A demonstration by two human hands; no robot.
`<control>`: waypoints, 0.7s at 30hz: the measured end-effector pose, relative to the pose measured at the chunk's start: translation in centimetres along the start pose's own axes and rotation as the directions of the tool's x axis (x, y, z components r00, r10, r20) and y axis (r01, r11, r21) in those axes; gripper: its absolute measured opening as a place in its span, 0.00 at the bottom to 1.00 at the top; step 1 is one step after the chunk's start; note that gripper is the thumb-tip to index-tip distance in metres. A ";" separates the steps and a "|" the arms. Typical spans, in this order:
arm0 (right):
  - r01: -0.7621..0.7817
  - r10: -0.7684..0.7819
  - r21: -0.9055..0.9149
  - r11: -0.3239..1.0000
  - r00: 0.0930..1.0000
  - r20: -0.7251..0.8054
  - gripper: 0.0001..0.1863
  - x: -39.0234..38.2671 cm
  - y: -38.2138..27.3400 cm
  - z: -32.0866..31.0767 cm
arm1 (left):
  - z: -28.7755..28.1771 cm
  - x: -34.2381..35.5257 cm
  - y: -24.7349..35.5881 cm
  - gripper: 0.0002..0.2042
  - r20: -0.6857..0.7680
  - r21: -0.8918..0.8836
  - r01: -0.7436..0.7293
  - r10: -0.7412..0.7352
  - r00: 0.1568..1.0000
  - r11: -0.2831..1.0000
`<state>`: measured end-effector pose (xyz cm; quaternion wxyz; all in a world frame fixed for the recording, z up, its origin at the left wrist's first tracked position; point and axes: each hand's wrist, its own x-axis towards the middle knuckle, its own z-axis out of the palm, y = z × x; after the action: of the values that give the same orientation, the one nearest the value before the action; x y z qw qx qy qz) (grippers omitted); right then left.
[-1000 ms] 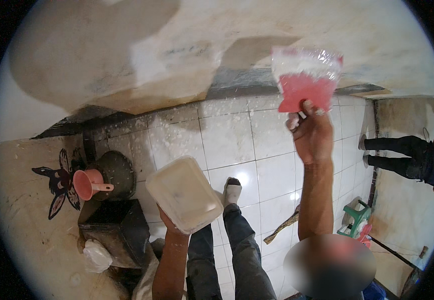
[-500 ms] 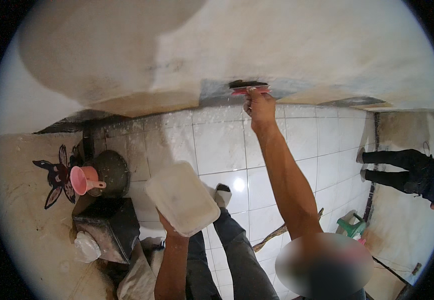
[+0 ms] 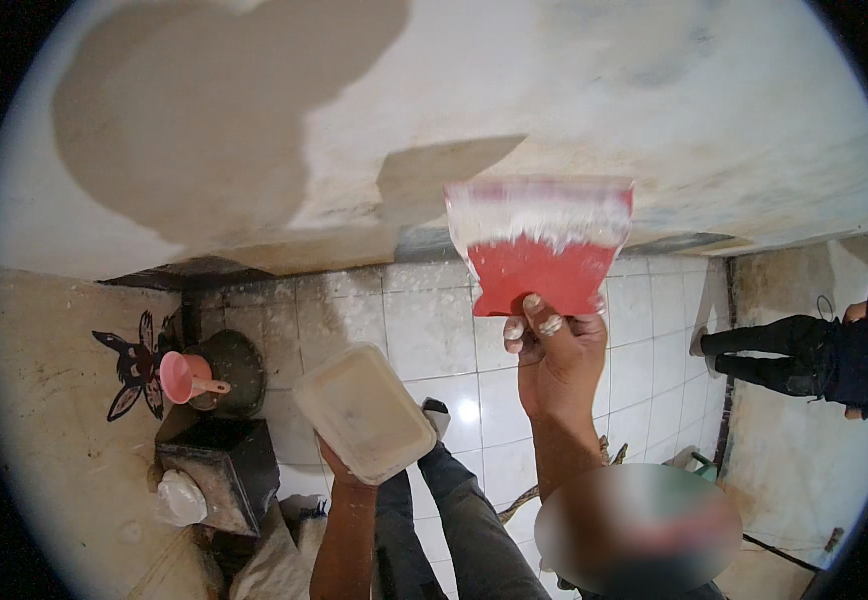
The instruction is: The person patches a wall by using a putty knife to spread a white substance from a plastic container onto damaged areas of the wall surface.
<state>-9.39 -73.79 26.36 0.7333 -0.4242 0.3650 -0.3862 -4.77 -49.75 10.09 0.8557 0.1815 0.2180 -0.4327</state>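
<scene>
A red flat putty scraper is pinched by its narrow end in my right hand. White paste coats its wide far edge, and smears of it mark my fingers. The scraper stands in front of the stained wall; its shadow falls on the wall to the left, apart from it. My left hand grips a pale rectangular plastic tub from underneath at its near edge. The tub is tilted, with whitish residue inside; most of my left fingers are hidden beneath it.
At the left, a pink dipper rests on a dark bucket, beside a black box with a white plastic bag. White specks dot the tiled floor. A person in dark clothes stands at the right, near a green stool.
My right hand has drawn the scraper back from the low part of the wall and raised it, turning its broad, paste-covered face into view. The tub stays in my left hand, barely shifted.
</scene>
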 end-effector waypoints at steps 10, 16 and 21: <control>0.152 -0.240 -0.675 0.722 0.970 -0.039 0.05 5.7 14.6 -7.0 | -5.1 -2.1 4.5 0.35 -0.067 0.104 -0.024 0.031 0.997 0.994; 0.290 -0.596 -0.845 0.450 0.802 -0.042 0.07 11.4 19.7 0.0 | -7.3 -2.5 6.4 0.36 -0.093 0.162 -0.017 0.032 0.995 0.987; 0.397 -0.385 -0.758 0.518 0.899 0.208 0.12 7.0 25.0 9.6 | -9.9 -2.4 8.0 0.37 -0.133 0.257 -0.027 0.063 0.989 0.966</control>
<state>8.32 -68.13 5.88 0.3694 -0.7742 0.3865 -0.3386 -1.64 -38.77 4.03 0.8174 0.3249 0.2160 -0.4238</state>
